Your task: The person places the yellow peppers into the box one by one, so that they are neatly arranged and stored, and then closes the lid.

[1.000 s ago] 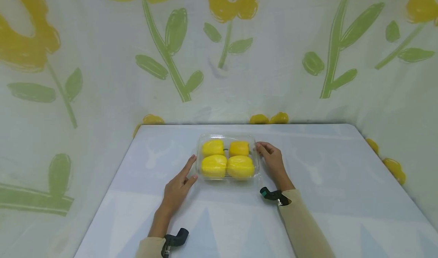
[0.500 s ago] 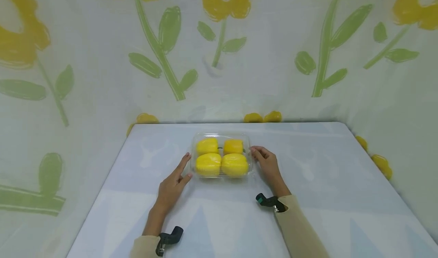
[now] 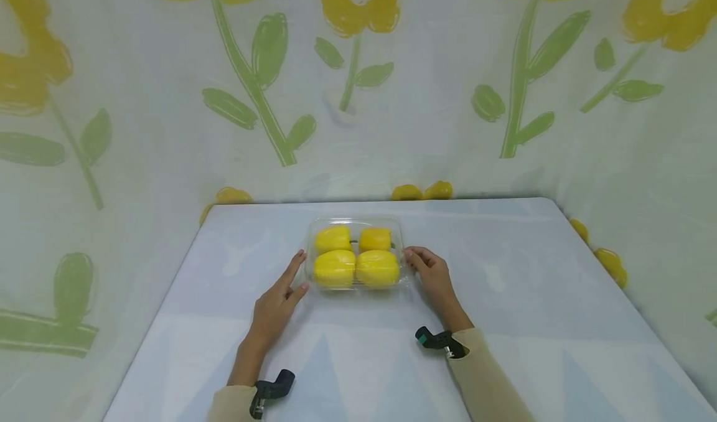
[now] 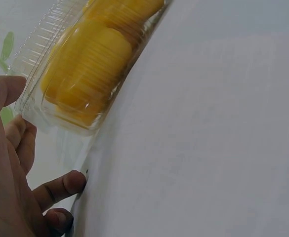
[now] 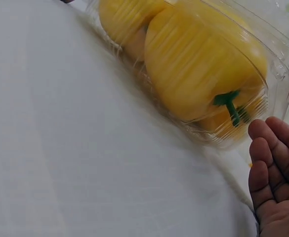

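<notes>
A clear plastic clamshell box point(image 3: 355, 221) lies on the table, its lid down over several yellow bell peppers point(image 3: 334, 268). One bell pepper point(image 5: 203, 59) shows a green stem through the plastic in the right wrist view. My left hand point(image 3: 271, 313) is at the box's left side, index finger and thumb spread and fairly straight, fingertips right at the edge. In the left wrist view its other fingers point(image 4: 67, 182) reach down near the tabletop. At the right edge my right hand point(image 3: 435, 279) pinches the rim between thumb and bent fingers.
The white table point(image 3: 532, 285) has a pale blue pattern and a back edge just beyond the box. Behind it hangs a cloth point(image 3: 431, 111) printed with yellow flowers. A black wrist mount point(image 3: 274, 388) sits on the left wrist and another mount point(image 3: 439, 341) on the right.
My right hand has slid along the box's right edge toward me. My left hand keeps its place on the left side. The whole head view has shifted, moving everything slightly left.
</notes>
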Demonstrator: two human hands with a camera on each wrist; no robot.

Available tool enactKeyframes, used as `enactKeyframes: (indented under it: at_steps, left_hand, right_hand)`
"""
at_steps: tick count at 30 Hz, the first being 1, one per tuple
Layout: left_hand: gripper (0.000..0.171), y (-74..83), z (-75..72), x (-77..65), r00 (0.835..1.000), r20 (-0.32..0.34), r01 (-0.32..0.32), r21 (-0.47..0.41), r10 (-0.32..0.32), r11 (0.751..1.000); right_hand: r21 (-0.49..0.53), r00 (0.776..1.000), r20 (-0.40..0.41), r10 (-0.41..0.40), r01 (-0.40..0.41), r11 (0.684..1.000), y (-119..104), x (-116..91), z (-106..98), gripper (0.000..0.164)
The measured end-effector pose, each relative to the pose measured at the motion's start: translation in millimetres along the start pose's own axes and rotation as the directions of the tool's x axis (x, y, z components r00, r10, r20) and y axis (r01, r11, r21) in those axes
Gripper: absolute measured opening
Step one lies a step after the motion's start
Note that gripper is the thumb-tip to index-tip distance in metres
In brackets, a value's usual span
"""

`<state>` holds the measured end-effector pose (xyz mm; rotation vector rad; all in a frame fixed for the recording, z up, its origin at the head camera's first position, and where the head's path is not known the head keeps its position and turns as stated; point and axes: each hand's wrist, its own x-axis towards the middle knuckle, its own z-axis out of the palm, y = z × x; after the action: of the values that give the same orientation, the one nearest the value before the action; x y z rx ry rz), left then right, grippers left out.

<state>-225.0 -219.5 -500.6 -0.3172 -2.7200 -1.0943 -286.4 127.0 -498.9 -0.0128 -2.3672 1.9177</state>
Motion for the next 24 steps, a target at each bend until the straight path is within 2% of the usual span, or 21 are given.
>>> enactKeyframes:
  at_steps: [8,19,24]
  left_hand:
    - [0.060,1.7,-1.4,-0.5,1.000,0.000,0.000,-0.007,0.000,1.000]
    - [0.061,0.4,0.0,-0.5,1.000,-0.002,-0.005,0.001,0.005,1.000]
    - [0.062,2.0,-1.4,-0.3,1.000,0.000,-0.004,0.011,0.004,1.000]
  right_hand:
    - [0.016,1.000,0.009,-0.008,0.008,1.000,-3.0,-9.4,-2.0,0.032]
    - [0.035,0.999,0.012,0.029,-0.030,0.999,-0.4,-19.5,-4.0,0.036]
    - [0.034,1.000,0.006,0.010,-0.011,0.999,0.1,-23.2,-4.0,0.032]
